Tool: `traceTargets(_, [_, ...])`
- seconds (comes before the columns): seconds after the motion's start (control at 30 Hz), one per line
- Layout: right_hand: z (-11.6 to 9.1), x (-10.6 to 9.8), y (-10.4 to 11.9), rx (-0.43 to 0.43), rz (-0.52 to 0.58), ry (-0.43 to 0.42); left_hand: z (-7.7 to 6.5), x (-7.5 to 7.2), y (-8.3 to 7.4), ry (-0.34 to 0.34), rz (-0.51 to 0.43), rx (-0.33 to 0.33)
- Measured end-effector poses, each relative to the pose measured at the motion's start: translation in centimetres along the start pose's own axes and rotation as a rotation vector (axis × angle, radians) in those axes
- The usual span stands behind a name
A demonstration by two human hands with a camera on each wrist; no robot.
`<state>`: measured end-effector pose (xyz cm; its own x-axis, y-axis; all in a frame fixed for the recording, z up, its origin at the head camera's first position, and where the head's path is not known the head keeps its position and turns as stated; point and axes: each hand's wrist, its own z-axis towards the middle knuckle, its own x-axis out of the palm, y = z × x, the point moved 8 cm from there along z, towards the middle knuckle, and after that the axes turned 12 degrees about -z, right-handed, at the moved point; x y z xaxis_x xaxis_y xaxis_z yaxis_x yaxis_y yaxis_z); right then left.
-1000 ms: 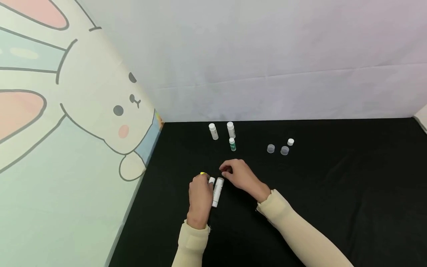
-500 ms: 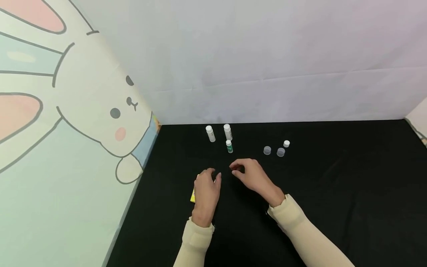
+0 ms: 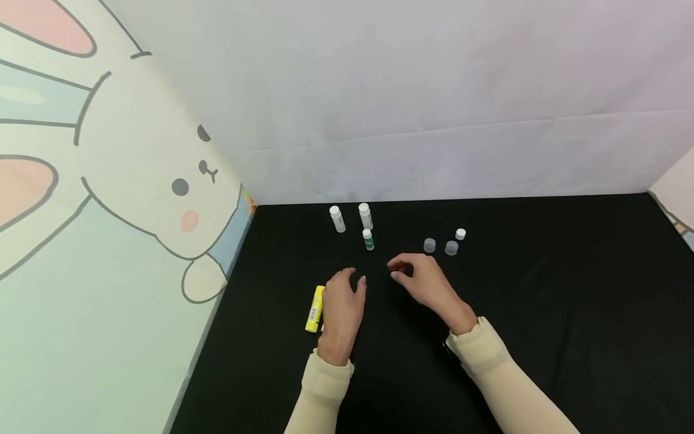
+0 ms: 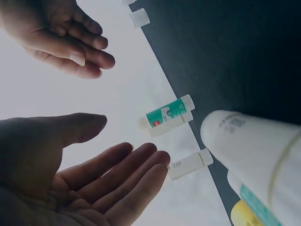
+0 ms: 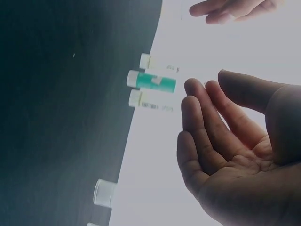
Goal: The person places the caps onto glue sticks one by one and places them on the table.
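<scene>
My left hand (image 3: 343, 310) hovers low over the black table, thumb and fingers apart, with nothing between them. A yellow glue stick (image 3: 315, 308) lies just left of it in the head view. The left wrist view shows a white glue stick (image 4: 254, 150) close beside this hand, with part of a green-labelled one (image 4: 258, 205) and the yellow one behind; in the head view my hand covers the white and green ones. My right hand (image 3: 428, 283) is held to the right, fingers loosely curved and holding nothing.
Two white glue sticks (image 3: 338, 219) (image 3: 365, 216) stand upright at the back, a smaller green-labelled one (image 3: 368, 240) before them. Farther right sit two translucent small cups (image 3: 429, 245) (image 3: 452, 248) and a white cap (image 3: 460, 234). A pale curtain (image 3: 434, 90) borders the table's far edge.
My left hand has moved right across the white glue sticks, its thumb opening away from the fingers, and the yellow one now shows on its left. My right hand has drawn away to the right.
</scene>
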<state>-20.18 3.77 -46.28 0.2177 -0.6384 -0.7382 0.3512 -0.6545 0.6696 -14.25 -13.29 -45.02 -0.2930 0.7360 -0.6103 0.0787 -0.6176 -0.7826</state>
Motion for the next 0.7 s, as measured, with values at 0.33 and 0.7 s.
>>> traceTargets(0.33, [-0.4,-2.0,-1.8,0.035,-0.011,-0.043,0.9,1.1,-0.2,-0.021,-0.089,-0.018])
traceTargets(0.7, [-0.9,-3.8,-4.1,0.079,-0.021,-0.098,2.2,3.0,0.3,-0.033,-0.189,-0.051])
